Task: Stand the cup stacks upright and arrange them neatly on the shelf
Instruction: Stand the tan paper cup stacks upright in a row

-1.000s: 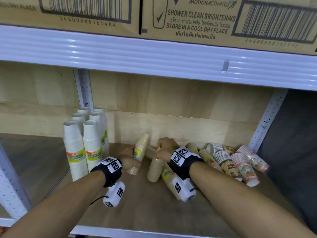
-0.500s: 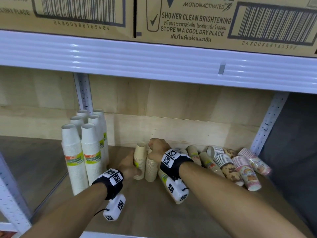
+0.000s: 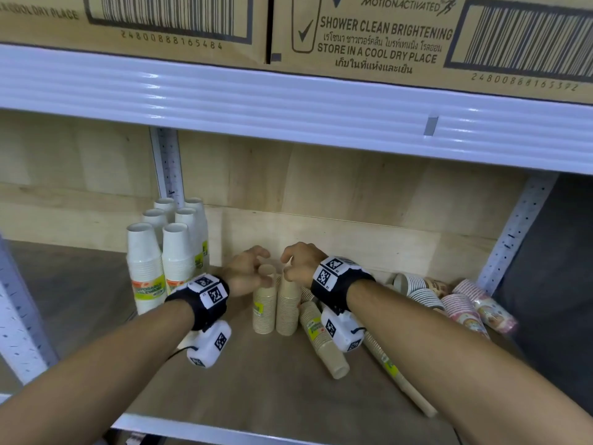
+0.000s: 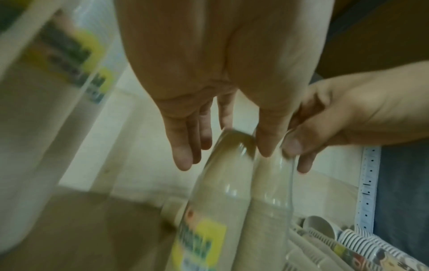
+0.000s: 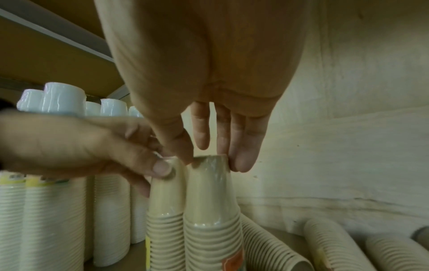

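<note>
Two beige cup stacks stand upright side by side mid-shelf, the left stack [image 3: 264, 308] [image 4: 209, 210] [image 5: 163, 220] touching the right stack [image 3: 287, 308] [image 5: 211, 210]. My left hand [image 3: 261, 268] [image 4: 232, 146] pinches the left stack's top between thumb and fingers. My right hand [image 3: 288, 268] [image 5: 209, 159] grips the right stack's top the same way. Another beige stack [image 3: 324, 338] lies on its side just right of them, partly under my right wrist. A long beige stack [image 3: 398, 380] lies toward the front edge.
Several white cup stacks [image 3: 154, 264] stand upright at the left, close to my left wrist. Patterned cup stacks [image 3: 455, 306] lie tumbled at the right by the perforated post [image 3: 513, 232]. The upper shelf beam [image 3: 288, 101] with cartons hangs overhead.
The two beige stacks were tilted a second ago; both hands have brought them upright and together. My hands have slid up to their tops.
</note>
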The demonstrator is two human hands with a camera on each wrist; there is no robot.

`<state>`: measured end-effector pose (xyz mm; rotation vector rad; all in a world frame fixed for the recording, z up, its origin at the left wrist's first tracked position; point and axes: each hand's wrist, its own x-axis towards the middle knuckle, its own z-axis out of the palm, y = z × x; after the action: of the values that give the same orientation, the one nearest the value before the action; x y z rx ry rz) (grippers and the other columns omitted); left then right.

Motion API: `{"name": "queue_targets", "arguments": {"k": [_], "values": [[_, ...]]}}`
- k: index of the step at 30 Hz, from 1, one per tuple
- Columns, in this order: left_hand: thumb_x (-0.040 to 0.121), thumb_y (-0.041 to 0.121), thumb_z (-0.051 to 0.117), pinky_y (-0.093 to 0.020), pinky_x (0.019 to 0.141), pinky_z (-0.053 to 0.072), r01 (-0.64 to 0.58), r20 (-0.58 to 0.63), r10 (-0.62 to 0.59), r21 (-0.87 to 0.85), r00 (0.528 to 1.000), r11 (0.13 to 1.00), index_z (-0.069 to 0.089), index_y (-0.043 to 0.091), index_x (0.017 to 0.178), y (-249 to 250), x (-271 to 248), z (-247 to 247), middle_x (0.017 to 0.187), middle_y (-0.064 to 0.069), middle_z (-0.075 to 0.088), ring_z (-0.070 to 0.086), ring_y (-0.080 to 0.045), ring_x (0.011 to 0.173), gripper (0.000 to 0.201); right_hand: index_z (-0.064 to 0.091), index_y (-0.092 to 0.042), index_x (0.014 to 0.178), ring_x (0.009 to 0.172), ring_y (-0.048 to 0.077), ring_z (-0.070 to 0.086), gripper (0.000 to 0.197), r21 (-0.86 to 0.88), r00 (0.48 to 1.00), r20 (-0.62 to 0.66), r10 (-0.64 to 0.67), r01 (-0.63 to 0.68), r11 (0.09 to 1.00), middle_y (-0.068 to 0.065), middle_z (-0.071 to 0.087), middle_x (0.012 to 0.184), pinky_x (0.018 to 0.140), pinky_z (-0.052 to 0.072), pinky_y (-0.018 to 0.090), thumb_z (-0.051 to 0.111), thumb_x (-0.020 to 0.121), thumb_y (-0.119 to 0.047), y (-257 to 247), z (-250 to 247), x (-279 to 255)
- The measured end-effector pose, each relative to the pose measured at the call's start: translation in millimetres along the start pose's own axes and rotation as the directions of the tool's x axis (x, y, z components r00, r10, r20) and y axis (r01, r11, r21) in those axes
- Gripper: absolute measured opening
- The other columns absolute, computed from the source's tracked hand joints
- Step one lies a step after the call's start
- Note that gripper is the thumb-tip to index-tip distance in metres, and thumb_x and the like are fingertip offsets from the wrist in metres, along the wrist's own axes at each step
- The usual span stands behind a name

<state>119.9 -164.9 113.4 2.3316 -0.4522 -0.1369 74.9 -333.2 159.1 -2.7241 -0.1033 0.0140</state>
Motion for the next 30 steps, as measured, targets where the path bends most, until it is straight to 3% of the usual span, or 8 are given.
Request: {"name": "queue_targets", "arguments": {"k": [3,8,14,19,23,25,29,30], "values": [[0.081,0.029,0.075,-0.032,0.091,0.051,-0.024,0.053,0.019,0.099,0.998,0.995,0.059,0.026,0.121,17,4,-14,0.113,0.001,0.059,0.059,-0.018,0.102,0.044,0.067,-0.012,0.12,0.108,0.024,0.063,0.037,-0.033,1.0,0.02,-0.014,0.014,0.999,0.008,0.065,0.12,0.079,0.048,0.023,0.064,0.083,-0.007,0,2,1],[0.086,0.015,0.067,-0.027,0.083,0.05,-0.102,0.147,0.067,0.246,0.987,0.964,0.069,0.016,0.113,29,5,-16,0.11,-0.002,0.066,0.06,-0.015,0.098,0.027,0.073,-0.007,0.106,0.098,0.026,0.066,0.027,-0.092,0.999,0.028,-0.022,0.025,0.995,0.011,0.069,0.111,0.073,0.049,0.025,0.065,0.08,-0.006,3,12,8],[0.084,0.012,0.066,-0.027,0.083,0.051,-0.11,0.133,0.079,0.243,0.988,0.964,0.072,0.013,0.109,30,7,-14,0.105,0.0,0.067,0.06,-0.014,0.096,0.026,0.071,-0.009,0.11,0.103,0.028,0.064,0.027,-0.111,0.999,0.032,-0.019,0.022,0.994,0.012,0.068,0.111,0.077,0.047,0.026,0.062,0.084,-0.01,4,11,14],[0.084,0.023,0.07,-0.027,0.085,0.054,-0.104,0.115,0.071,0.311,0.991,0.945,0.071,0.019,0.103,28,9,-15,0.101,0.003,0.068,0.063,-0.015,0.096,0.02,0.074,-0.002,0.104,0.099,0.026,0.066,0.025,-0.109,0.999,-0.055,0.002,-0.008,0.994,0.013,0.07,0.108,0.075,0.051,0.028,0.06,0.083,-0.002,0,18,16],[0.084,0.028,0.069,-0.034,0.09,0.054,-0.107,0.135,0.066,0.323,0.989,0.941,0.07,0.019,0.11,28,8,-18,0.106,0.001,0.067,0.063,-0.017,0.1,0.027,0.074,-0.003,0.103,0.097,0.027,0.067,0.025,-0.107,1.0,-0.03,-0.008,0.005,0.994,0.012,0.07,0.108,0.076,0.052,0.028,0.063,0.081,-0.004,4,15,15],[0.085,0.027,0.068,-0.033,0.089,0.053,-0.133,0.165,0.082,0.326,0.983,0.936,0.067,0.02,0.115,27,6,-20,0.11,0.002,0.065,0.061,-0.017,0.102,0.031,0.073,-0.003,0.104,0.097,0.028,0.067,0.025,-0.105,1.0,-0.02,-0.018,0.015,0.994,0.013,0.07,0.108,0.076,0.053,0.028,0.063,0.081,-0.004,4,13,14],[0.088,0.023,0.064,-0.027,0.083,0.051,-0.167,0.17,0.115,0.333,0.979,0.928,0.069,0.018,0.102,25,5,-20,0.105,0.002,0.066,0.061,-0.017,0.1,0.016,0.072,-0.003,0.106,0.098,0.028,0.067,0.026,-0.117,1.0,0.003,-0.023,0.023,0.993,0.014,0.07,0.109,0.077,0.053,0.029,0.063,0.081,-0.005,1,13,13],[0.088,0.026,0.065,-0.026,0.083,0.05,-0.162,0.158,0.113,0.343,0.981,0.925,0.07,0.019,0.105,25,5,-20,0.105,0.002,0.066,0.061,-0.017,0.1,0.019,0.073,-0.003,0.106,0.098,0.028,0.066,0.027,-0.118,1.0,0.003,-0.022,0.022,0.993,0.013,0.069,0.109,0.077,0.053,0.029,0.063,0.081,-0.005,1,12,14]]}}
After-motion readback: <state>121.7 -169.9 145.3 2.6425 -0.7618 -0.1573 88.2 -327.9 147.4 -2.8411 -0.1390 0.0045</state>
